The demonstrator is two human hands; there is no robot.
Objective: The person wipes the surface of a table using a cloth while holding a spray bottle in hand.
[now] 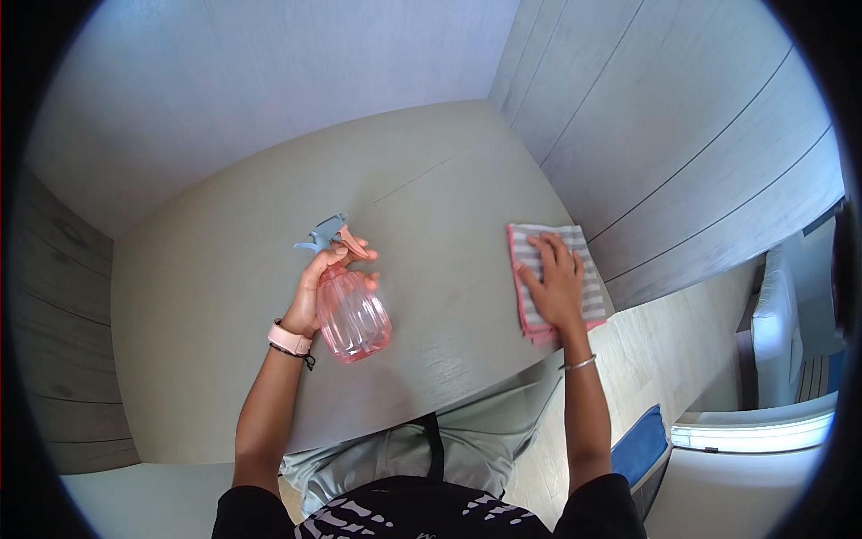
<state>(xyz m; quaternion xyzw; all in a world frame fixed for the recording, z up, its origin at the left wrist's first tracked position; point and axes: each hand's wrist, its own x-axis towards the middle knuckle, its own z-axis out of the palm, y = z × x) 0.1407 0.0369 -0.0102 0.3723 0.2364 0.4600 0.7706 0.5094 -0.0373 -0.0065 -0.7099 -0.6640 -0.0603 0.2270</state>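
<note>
Striped cloth [535, 311] lies folded beneath the right hand [558, 289], its fingers spread over the fabric, near the right edge of the desk [449, 242]. Pressing it flat looks like the step in hand; even weight through palm and fingers should keep it from bunching or slipping off the edge. Left of those fingers, the left hand [311, 289] holds a tilted pink spray bottle [355, 316], fingers wrapped around its neck. Just right of the cloth, a panelled wall [682, 117] limits sideways movement; well beyond both hands' fingertips stands a pale wall [269, 81].
</note>
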